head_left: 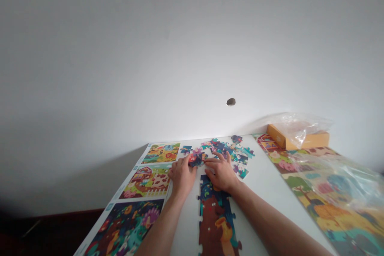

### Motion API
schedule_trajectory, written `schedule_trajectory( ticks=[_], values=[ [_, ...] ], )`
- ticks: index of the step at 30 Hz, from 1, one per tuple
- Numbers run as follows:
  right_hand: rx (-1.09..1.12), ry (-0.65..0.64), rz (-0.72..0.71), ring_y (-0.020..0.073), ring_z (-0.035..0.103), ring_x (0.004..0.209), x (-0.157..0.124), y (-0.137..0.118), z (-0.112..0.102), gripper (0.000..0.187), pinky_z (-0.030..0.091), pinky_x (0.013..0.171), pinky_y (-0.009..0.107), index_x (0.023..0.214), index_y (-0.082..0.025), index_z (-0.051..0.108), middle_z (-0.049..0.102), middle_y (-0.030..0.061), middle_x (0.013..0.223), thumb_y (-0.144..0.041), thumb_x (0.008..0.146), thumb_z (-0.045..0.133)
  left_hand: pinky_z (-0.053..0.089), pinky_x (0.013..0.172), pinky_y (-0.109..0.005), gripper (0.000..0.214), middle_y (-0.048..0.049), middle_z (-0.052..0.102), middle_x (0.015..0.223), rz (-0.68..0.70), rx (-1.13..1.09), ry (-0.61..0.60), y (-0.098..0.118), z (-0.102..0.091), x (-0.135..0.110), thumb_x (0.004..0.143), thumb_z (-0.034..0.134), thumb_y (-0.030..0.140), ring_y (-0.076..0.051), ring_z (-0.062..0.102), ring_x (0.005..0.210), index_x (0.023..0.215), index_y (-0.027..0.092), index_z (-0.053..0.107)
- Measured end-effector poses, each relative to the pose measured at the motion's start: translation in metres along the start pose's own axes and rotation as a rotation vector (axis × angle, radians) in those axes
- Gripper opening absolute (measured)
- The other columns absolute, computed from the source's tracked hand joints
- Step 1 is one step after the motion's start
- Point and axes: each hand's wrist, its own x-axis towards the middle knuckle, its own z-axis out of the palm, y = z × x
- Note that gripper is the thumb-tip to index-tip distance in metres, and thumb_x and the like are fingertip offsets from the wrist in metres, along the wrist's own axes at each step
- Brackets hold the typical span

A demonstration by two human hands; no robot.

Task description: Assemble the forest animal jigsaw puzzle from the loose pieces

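Both my hands rest on a white table (264, 184) among jigsaw pieces. My left hand (181, 176) has its fingers curled on a dark puzzle piece (195, 159) just ahead of it. My right hand (221, 173) lies with its fingers stretched forward and touches the same piece from the right. A joined strip of puzzle (216, 220), dark with a brown bear and a yellow pot, runs from under my right hand toward me. Several loose pieces (231, 150) are scattered beyond my hands.
A sheet of picture guides (144, 192) lies along the table's left edge. A large finished puzzle (330, 192) under clear plastic covers the right side. An orange box (300, 138) in a plastic bag stands at the far right by the white wall.
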Motion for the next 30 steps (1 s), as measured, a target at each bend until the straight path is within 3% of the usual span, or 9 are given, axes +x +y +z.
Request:
schedule_trajectory(
  ticks=[2, 6, 9, 11, 13, 18, 24, 30],
  values=[
    [-0.044, 0.048, 0.067, 0.0294, 0.034, 0.134, 0.001, 0.000, 0.001, 0.031, -0.002, 0.112, 0.062, 0.117, -0.034, 0.065, 0.060, -0.0012, 0.133, -0.036, 0.093, 0.045, 0.040, 0.086, -0.040, 0.045, -0.0063, 0.064, 0.113, 0.001, 0.000, 0.001, 0.000, 0.001, 0.000, 0.080, 0.064, 0.028, -0.029, 0.053, 0.109, 0.125, 0.030, 0.060],
    [-0.176, 0.165, 0.337, 0.0342, 0.027, 0.137, 0.002, 0.004, 0.002, 0.039, -0.002, 0.111, 0.064, 0.125, -0.027, 0.061, 0.048, 0.0065, 0.144, -0.040, 0.091, 0.047, 0.039, 0.088, -0.041, 0.041, -0.0069, 0.062, 0.115, 0.008, 0.004, 0.004, 0.000, 0.001, -0.002, 0.080, 0.066, 0.030, -0.029, 0.052, 0.111, 0.121, 0.032, 0.063],
    [-0.206, 0.146, 0.416, 0.0352, 0.027, 0.136, 0.001, 0.008, 0.001, 0.035, 0.000, 0.111, 0.064, 0.116, -0.026, 0.067, 0.052, 0.0079, 0.138, -0.039, 0.090, 0.048, 0.039, 0.090, -0.042, 0.038, -0.0072, 0.061, 0.117, 0.018, -0.005, -0.004, 0.000, 0.000, -0.003, 0.080, 0.065, 0.031, -0.029, 0.051, 0.112, 0.118, 0.032, 0.065],
    [-0.207, 0.142, 0.412, 0.0337, 0.031, 0.134, 0.002, 0.010, -0.001, 0.031, 0.000, 0.111, 0.064, 0.110, -0.027, 0.069, 0.057, 0.0080, 0.133, -0.033, 0.090, 0.046, 0.039, 0.090, -0.042, 0.036, -0.0071, 0.060, 0.117, 0.021, -0.016, -0.012, 0.000, -0.002, -0.003, 0.080, 0.065, 0.031, -0.028, 0.051, 0.113, 0.116, 0.032, 0.066],
    [-0.206, 0.149, 0.407, 0.0336, 0.031, 0.134, 0.003, 0.014, -0.003, 0.034, 0.000, 0.110, 0.065, 0.117, -0.026, 0.066, 0.054, 0.0090, 0.136, -0.032, 0.090, 0.045, 0.039, 0.091, -0.043, 0.035, -0.0071, 0.060, 0.118, 0.018, -0.025, -0.020, 0.001, -0.003, -0.004, 0.081, 0.065, 0.031, -0.028, 0.051, 0.112, 0.115, 0.033, 0.067],
    [-0.171, 0.047, 0.385, 0.0359, 0.018, 0.142, 0.007, 0.021, -0.004, 0.047, -0.001, 0.109, 0.068, 0.134, -0.027, 0.054, 0.042, 0.0069, 0.148, -0.047, 0.092, 0.043, 0.039, 0.092, -0.044, 0.034, -0.0064, 0.060, 0.120, 0.020, -0.026, -0.036, 0.003, -0.005, -0.004, 0.081, 0.064, 0.030, -0.029, 0.050, 0.113, 0.114, 0.035, 0.068],
    [-0.105, -0.001, 0.205, 0.0342, 0.029, 0.137, 0.006, 0.020, -0.003, 0.041, -0.010, 0.106, 0.072, 0.130, -0.032, 0.057, 0.050, 0.0028, 0.142, -0.043, 0.092, 0.047, 0.035, 0.096, -0.052, 0.032, 0.0019, 0.055, 0.135, 0.142, -0.034, -0.086, 0.005, -0.008, -0.006, 0.084, 0.060, 0.024, -0.029, 0.048, 0.115, 0.108, 0.043, 0.070],
    [-0.089, 0.023, 0.175, 0.0334, 0.033, 0.134, 0.006, 0.018, 0.000, 0.041, -0.011, 0.107, 0.070, 0.131, -0.033, 0.056, 0.052, 0.0016, 0.141, -0.040, 0.090, 0.050, 0.026, 0.100, -0.062, 0.029, 0.0053, 0.057, 0.136, 0.195, -0.041, -0.130, 0.006, -0.006, -0.009, 0.086, 0.059, 0.025, -0.033, 0.040, 0.121, 0.103, 0.044, 0.072]
  ],
)
